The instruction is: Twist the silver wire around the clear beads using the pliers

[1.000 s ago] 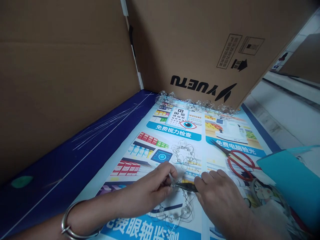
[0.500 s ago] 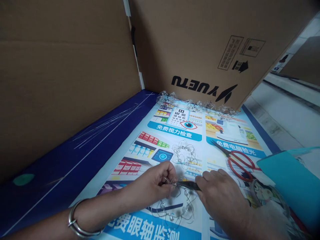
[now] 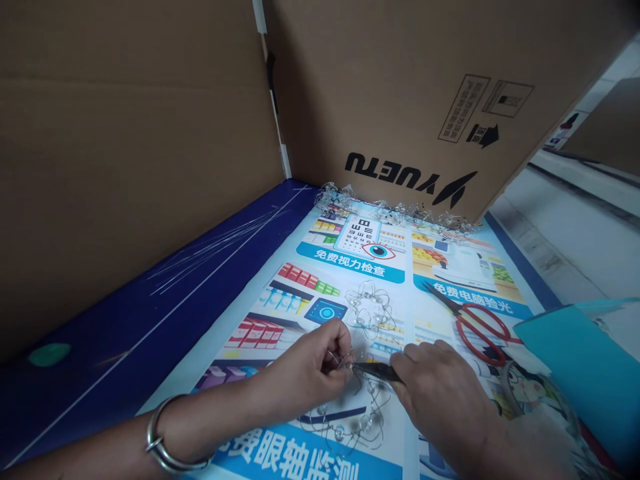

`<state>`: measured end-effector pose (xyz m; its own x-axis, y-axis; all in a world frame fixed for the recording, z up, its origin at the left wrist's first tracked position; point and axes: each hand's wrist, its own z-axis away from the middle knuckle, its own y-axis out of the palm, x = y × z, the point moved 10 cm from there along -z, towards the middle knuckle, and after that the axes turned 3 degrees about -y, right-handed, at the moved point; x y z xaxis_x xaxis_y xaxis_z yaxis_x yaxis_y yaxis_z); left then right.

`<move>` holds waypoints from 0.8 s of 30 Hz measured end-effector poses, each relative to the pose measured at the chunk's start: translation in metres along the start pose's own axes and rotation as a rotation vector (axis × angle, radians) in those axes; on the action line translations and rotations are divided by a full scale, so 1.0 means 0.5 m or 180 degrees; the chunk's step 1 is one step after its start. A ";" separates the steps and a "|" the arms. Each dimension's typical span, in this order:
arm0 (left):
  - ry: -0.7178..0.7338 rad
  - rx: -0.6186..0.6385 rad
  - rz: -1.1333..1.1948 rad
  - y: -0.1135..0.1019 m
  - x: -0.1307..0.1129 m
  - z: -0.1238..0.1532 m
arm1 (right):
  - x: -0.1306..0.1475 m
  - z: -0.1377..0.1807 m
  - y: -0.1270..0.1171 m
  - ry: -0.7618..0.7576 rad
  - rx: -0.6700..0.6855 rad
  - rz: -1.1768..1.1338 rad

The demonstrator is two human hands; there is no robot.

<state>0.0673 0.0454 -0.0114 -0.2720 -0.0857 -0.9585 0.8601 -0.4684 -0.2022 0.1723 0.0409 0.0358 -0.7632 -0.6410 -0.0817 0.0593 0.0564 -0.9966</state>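
My left hand [image 3: 320,360] pinches one end of a wire ring with clear beads [image 3: 367,421], made of thin looped petals. The rest of that ring hangs just over the printed sheet. In my right hand [image 3: 440,390] are dark-nosed pliers [image 3: 376,371], their handles hidden in my fist. The tips of the pliers meet the wire right at my left fingertips. Just beyond my hands lies a second beaded wire ring [image 3: 370,307], flat on the sheet.
Red-handled scissors [image 3: 483,330] lie right of my hands, near a turquoise packet [image 3: 580,367] and a roll of clear tape [image 3: 515,387]. Several beaded wire pieces [image 3: 395,212] line the cardboard wall [image 3: 400,80]. Loose straight wires [image 3: 215,247] rest on the blue strip at left.
The beaded ring hanging from my left hand has shifted slightly to the left. Both hands keep nearly the same place and hold, and the view has moved a little.
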 end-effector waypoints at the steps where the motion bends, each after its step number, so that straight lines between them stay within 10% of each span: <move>1: 0.0010 0.0001 -0.0055 0.001 -0.002 0.000 | 0.001 -0.001 0.000 -0.0002 0.0003 -0.0017; 24: 0.0160 -0.0074 -0.0539 -0.003 -0.020 0.004 | 0.012 0.000 0.004 -0.0317 -0.0084 0.0289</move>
<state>0.0677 0.0454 -0.0014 -0.3925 0.0371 -0.9190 0.8136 -0.4520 -0.3657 0.1681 0.0372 0.0331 -0.6877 -0.7051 -0.1728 0.1073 0.1367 -0.9848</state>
